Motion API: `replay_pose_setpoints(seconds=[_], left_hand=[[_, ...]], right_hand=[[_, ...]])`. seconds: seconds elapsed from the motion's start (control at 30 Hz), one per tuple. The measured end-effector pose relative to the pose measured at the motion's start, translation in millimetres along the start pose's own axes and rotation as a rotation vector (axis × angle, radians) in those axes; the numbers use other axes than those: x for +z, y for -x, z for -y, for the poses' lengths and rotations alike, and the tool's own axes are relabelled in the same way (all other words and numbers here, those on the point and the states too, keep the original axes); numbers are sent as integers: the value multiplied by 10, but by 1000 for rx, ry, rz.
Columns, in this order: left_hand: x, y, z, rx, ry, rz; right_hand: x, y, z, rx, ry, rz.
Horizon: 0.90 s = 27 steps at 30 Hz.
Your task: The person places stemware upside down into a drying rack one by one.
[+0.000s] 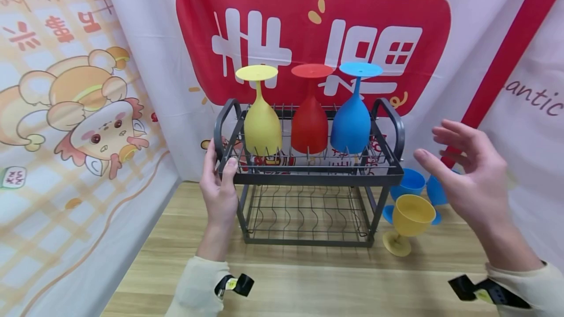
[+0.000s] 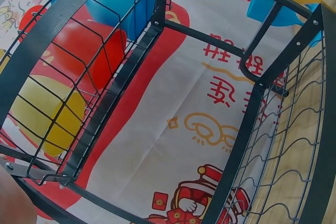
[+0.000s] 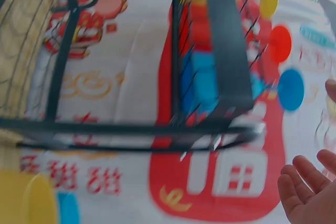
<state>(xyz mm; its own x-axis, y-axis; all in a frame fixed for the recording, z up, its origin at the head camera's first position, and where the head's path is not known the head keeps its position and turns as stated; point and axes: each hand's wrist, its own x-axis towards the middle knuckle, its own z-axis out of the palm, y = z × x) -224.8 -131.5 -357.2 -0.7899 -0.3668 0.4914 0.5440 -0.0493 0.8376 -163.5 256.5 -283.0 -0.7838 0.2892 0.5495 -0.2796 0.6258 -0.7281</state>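
Note:
In the head view my left hand (image 1: 219,185) grips the left side of the black two-tier dish rack (image 1: 317,179), its thumb over the upper rim. My right hand (image 1: 478,175) hovers off the rack's right side, fingers spread and holding nothing. Upside down on the upper tier stand a yellow goblet (image 1: 263,128), a red goblet (image 1: 310,126) and a blue goblet (image 1: 351,124), bases up, in a row. In the left wrist view only a bit of the left hand (image 2: 14,198) shows at the rack's corner.
Right of the rack, an upright yellow goblet (image 1: 413,214) stands on the wooden table (image 1: 308,278), with blue goblets (image 1: 407,182) behind it, partly hidden. The lower wire tier (image 1: 304,214) has wavy slots. Printed cloth (image 1: 154,28) hangs behind and at the sides.

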Motion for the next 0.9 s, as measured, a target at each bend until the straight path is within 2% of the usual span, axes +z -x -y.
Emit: replay_pose_setpoints(seconds=[0.23,0.4,0.53,0.7,0.9], left_hand=[[-5,-3,7,6,-12,-4],[5,3,10,14,-17,-1],[8,3,10,13,-16,3],[3,1,12,12,-9,2],[-6,3,8,20,-1,5]], right_hand=[[-58,89,-597,120,20,44],[33,216,-1041,185,11,113],[156,332,-1331,276,22,192],[308,461,-1598,376,28,268],[455,575,-1778,455,-39,261]])
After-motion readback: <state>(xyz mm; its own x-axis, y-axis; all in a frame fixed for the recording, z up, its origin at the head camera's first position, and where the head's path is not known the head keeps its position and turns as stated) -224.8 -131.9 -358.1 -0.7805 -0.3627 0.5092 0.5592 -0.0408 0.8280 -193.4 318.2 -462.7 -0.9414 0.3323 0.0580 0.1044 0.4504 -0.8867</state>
